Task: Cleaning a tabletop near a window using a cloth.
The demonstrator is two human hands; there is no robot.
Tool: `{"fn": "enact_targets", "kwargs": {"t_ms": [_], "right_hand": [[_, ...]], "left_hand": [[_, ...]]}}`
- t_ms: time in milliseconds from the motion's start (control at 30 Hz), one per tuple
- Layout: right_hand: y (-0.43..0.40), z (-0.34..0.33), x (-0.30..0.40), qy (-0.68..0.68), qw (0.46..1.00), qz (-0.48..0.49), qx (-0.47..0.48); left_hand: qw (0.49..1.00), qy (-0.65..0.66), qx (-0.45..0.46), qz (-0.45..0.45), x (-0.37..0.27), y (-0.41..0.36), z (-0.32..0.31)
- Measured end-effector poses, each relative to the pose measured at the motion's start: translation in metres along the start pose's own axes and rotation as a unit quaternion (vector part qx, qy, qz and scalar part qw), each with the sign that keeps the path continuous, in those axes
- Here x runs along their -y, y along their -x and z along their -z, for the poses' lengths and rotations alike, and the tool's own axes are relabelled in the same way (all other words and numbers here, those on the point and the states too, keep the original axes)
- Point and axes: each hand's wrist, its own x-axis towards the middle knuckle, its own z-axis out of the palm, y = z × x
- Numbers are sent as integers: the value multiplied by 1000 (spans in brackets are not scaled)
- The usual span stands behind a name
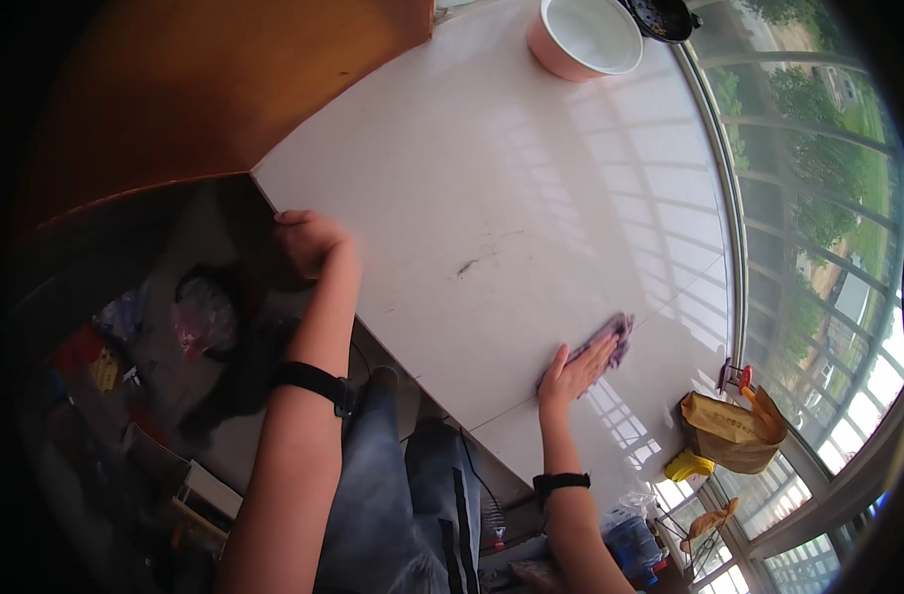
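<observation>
My right hand (578, 371) lies flat with its fingers stretched over a crumpled purple cloth (621, 338), pressing it on the glossy white countertop (437, 171). My left hand (311, 239) is at the counter's left edge, its fingers bent at the rim; whether it grips the edge is hard to see. Dark smudges (465, 267) mark the surface between the two hands. Both wrists or forearms wear black bands.
A pink basin (574, 63) with a white inside stands at the far end beside a black pan (660, 16). Barred windows line the right side. A brown paper bag (727, 434) and a yellow object (690, 465) sit near the lower right. An orange-brown wooden panel (222, 89) borders the upper left.
</observation>
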Motion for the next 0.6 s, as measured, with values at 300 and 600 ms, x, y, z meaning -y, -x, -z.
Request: {"fn": "enact_targets", "kwargs": {"t_ms": [300, 600], "right_hand": [[63, 2, -3, 25, 998, -59, -13], [64, 3, -15, 11, 994, -108, -18]], "left_hand": [[1000, -10, 20, 9, 5, -5, -11], [997, 6, -43, -62, 16, -22, -41]]}}
